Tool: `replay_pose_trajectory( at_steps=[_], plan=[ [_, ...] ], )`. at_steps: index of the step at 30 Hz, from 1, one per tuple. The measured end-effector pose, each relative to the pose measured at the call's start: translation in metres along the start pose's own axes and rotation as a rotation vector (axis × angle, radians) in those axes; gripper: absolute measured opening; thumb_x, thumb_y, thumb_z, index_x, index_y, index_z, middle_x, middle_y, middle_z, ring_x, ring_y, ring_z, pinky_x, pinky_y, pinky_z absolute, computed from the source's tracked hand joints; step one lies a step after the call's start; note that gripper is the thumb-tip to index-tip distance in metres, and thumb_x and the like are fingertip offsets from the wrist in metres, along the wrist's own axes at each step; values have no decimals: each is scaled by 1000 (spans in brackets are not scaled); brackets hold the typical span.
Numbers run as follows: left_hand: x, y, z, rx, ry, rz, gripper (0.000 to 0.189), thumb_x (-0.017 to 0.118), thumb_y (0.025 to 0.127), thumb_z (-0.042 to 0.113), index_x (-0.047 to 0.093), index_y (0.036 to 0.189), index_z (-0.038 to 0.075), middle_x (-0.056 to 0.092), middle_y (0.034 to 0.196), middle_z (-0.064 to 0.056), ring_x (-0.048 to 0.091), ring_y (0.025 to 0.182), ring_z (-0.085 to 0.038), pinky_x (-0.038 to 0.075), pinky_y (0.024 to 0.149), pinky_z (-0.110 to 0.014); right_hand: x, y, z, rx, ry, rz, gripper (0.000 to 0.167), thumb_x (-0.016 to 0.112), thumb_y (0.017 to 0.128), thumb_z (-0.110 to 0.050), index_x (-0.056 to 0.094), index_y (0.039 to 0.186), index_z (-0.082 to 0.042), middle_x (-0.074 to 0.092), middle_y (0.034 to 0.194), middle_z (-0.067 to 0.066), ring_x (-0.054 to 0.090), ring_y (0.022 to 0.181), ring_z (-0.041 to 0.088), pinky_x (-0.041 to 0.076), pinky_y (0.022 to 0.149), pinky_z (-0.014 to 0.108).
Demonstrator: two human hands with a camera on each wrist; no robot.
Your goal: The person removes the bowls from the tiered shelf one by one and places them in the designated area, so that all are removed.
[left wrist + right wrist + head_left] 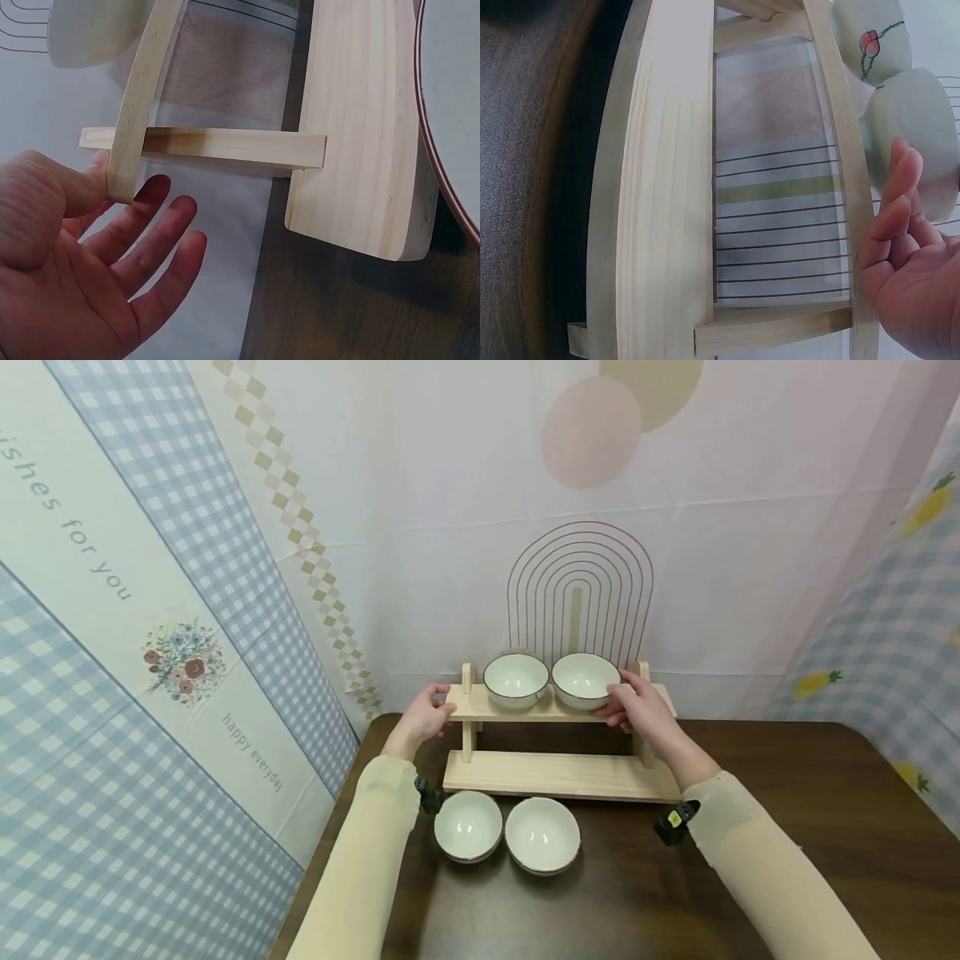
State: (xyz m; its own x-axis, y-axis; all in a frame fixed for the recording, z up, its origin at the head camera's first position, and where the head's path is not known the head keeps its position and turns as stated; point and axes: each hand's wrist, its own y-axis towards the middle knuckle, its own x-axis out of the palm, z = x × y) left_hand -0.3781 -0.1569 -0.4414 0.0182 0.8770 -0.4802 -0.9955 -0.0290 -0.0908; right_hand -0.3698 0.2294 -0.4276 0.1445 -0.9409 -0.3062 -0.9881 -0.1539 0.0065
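A two-tier wooden rack (558,774) stands on the table. On its upper board are two white bowls with dark rims, a left bowl (516,678) and a right bowl (584,680), side by side. My left hand (426,713) pinches the left end of the upper board (139,112) between thumb and index finger, the other fingers spread loosely below. My right hand (637,706) grips the right bowl at its right side, thumb at the rim, fingers against the outer wall (922,127). A red flower is painted on the other bowl's outside (870,37).
Two more white bowls, one at left (468,825) and one at right (543,835), sit on the dark wooden table (637,893) before the rack. A patterned cloth (420,568) hangs behind, and a checked cloth (150,710) hangs at the left.
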Motion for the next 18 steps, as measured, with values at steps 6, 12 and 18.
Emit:
replay_pose_trajectory(
  at_steps=[6, 12, 18],
  plan=[
    [-3, -5, 1, 8, 4, -13, 43, 58, 111, 14, 50, 153, 9, 64, 133, -22, 68, 111, -40, 55, 91, -58, 3, -9, -1, 5, -3, 16, 73, 47, 112, -31, 14, 171, -4, 78, 93, 5, 66, 71, 7, 51, 65, 26],
    [-5, -8, 0, 14, 11, -31, 41, 57, 112, 13, 50, 152, 8, 64, 127, -20, 68, 109, -39, 56, 83, -52, 8, -18, -1, 10, -1, 31, 72, 46, 111, -28, 14, 170, -2, 78, 93, 5, 66, 70, 7, 51, 64, 25],
    [-5, -9, -3, 25, 28, -31, 40, 56, 112, 12, 49, 151, 8, 64, 119, -19, 68, 109, -41, 51, 67, -35, 12, -26, -4, 16, -2, 49, 73, 46, 110, -26, 13, 171, -2, 79, 93, 7, 66, 70, 7, 51, 64, 25]
  ],
)
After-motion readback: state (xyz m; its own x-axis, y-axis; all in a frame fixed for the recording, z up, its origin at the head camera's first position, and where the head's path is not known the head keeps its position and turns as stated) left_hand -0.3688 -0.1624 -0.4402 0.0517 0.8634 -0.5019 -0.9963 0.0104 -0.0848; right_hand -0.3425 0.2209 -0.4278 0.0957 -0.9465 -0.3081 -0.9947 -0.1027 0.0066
